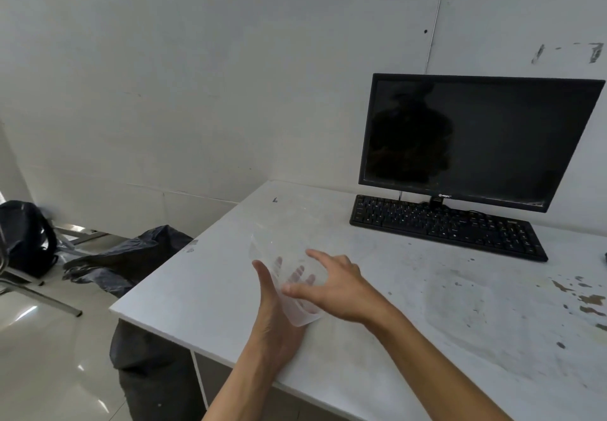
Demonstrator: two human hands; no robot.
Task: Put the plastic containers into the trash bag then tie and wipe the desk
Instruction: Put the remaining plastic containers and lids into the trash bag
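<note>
A clear plastic container (283,249) is held tilted above the white desk (410,305), near its left edge. My left hand (274,315) grips it from below and the left, with fingers showing through the plastic. My right hand (331,284) holds its right side, thumb and index finger spread over the wall. A black trash bag (138,256) hangs open just left of the desk, beyond the desk corner.
A black monitor (476,138) and black keyboard (450,226) stand at the back right of the desk. Stains and chipped patches (584,299) mark the desk's right side. A black backpack (26,236) sits on a metal frame at far left.
</note>
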